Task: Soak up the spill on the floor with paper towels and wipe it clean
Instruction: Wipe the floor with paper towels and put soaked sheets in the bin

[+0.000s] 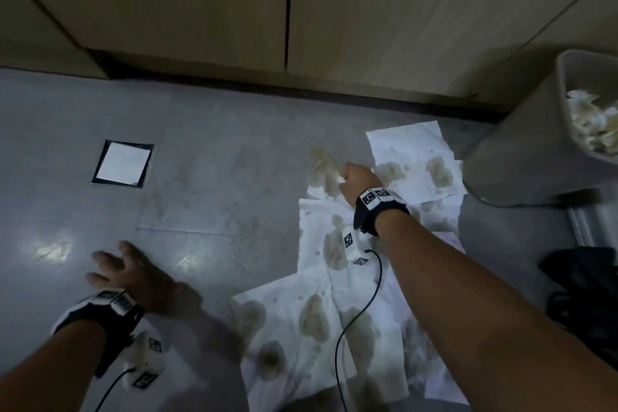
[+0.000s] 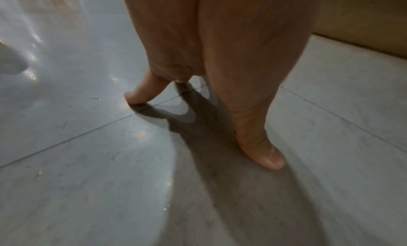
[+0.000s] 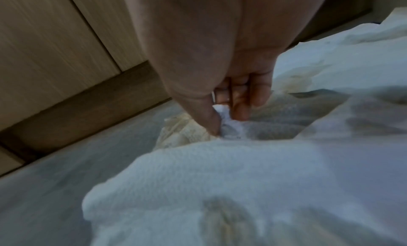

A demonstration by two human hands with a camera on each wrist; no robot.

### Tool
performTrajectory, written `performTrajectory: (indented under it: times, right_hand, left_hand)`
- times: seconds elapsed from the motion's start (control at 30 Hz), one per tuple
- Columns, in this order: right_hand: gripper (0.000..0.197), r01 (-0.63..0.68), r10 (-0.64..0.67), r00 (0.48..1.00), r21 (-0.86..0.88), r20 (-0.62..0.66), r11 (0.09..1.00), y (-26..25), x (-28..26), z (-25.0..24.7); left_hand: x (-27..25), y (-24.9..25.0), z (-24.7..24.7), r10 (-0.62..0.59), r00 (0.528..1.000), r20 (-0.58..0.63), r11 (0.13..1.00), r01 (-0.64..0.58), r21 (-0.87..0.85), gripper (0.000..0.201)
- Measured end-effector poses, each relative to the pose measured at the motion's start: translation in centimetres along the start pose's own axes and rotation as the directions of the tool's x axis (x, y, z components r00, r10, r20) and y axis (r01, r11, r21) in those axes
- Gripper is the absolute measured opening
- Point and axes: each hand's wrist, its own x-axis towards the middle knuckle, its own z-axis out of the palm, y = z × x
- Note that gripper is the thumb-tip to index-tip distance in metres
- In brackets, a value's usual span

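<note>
Several white paper towels (image 1: pixel 321 321) lie spread over the grey floor (image 1: pixel 207 197) right of centre, blotched with brownish wet patches. My right hand (image 1: pixel 351 179) reaches to the far end of them and pinches a crumpled, soaked paper towel (image 3: pixel 222 127) between thumb and fingers (image 3: pixel 240 110). A tan smear of spill (image 1: pixel 322 160) shows on the floor just beyond that hand. My left hand (image 1: pixel 117 269) rests spread on the bare floor at the lower left; in the left wrist view its fingertips (image 2: pixel 267 160) press the tile and hold nothing.
Wooden cabinet doors (image 1: pixel 200 3) with a dark kick strip run along the back. A grey bin (image 1: pixel 535 144) holding used towels stands at the right. A square floor drain cover (image 1: pixel 123 163) lies at the left. A dark bag (image 1: pixel 588 294) sits at the far right.
</note>
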Motion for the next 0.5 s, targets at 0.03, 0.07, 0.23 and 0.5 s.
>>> performTrajectory:
  times: [0.03, 0.07, 0.23, 0.5]
  right_hand:
    - [0.011, 0.017, -0.017, 1.0, 0.06, -0.008, 0.998, -0.3, 0.1, 0.0]
    - [0.017, 0.036, -0.032, 0.999, 0.138, -0.031, 0.99, -0.7, 0.2, 0.0]
    - [0.014, 0.055, 0.039, 0.976, 0.416, -0.215, 0.907, -2.1, 0.6, -1.0]
    - [0.036, 0.207, -0.181, 0.959, 0.101, -0.219, 0.973, -0.9, 0.0, 0.1]
  left_hand:
    - [-0.3, 0.4, 0.3, -0.009, 1.0, -0.012, 1.0, 0.009, -0.015, 0.11]
    - [-0.6, 0.6, 0.5, -0.022, 1.0, -0.007, 0.999, 0.022, -0.029, 0.111]
    - [0.7, -0.1, 0.1, -0.027, 0.997, 0.07, 0.998, 0.023, 0.055, 0.134]
    - [0.9, -0.2, -1.1, -0.031, 0.984, 0.176, 0.992, 0.009, 0.124, 0.136]
